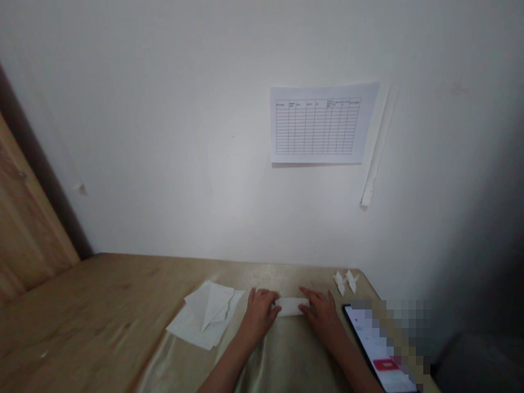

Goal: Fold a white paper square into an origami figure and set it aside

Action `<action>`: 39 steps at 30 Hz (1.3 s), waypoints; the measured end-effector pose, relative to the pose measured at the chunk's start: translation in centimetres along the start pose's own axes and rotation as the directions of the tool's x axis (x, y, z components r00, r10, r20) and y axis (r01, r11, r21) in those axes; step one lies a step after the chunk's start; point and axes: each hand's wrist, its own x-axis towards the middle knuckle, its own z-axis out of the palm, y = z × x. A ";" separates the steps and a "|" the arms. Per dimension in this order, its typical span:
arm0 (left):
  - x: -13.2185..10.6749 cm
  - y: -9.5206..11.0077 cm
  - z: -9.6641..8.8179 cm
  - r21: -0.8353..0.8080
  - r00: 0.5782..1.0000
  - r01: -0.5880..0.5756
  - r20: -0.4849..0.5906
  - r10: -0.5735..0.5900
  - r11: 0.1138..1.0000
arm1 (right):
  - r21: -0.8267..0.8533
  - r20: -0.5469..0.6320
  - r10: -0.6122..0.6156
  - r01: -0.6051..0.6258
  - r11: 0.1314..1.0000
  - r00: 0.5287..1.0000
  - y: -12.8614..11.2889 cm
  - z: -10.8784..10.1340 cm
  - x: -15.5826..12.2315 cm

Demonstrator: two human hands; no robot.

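A folded white piece of paper [291,307], a short flat rectangle, lies between my two hands above the table cloth. My left hand [261,310] grips its left end, thumb at the front edge and fingers behind. At the other end my right hand [321,312] pinches it, the thumb below and the index finger reaching along the back. To the left lie several loose white paper sheets [192,322], with a folded paper triangle [215,305] on top. Two small folded paper figures [345,282] sit at the back right.
A tablet or phone [379,349] with a lit screen, partly pixelated, lies at the right edge of the cloth-covered table [102,311]. Behind it rises a white wall with a printed table sheet [317,125]. Wooden boards [28,218] stand at the left.
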 end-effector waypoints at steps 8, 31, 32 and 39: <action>-0.2 0.0 0.4 -0.026 0.998 -0.050 0.038 0.051 0.998 | -0.033 -0.039 0.011 -0.013 0.999 0.999 0.2 0.9 0.2; -0.5 -0.2 -0.5 0.074 0.997 -0.051 0.059 0.047 0.996 | -0.089 0.033 -0.020 0.023 0.996 0.999 -0.1 0.0 -0.3; -0.5 -0.2 -0.5 0.076 0.997 -0.053 0.055 0.049 0.996 | -0.089 0.028 -0.023 0.025 0.996 0.999 -0.1 -0.1 -0.3; -0.6 -0.1 -0.3 0.092 0.998 -0.069 0.016 0.068 0.993 | -0.089 -0.015 -0.029 0.027 0.996 0.999 0.2 0.0 -0.1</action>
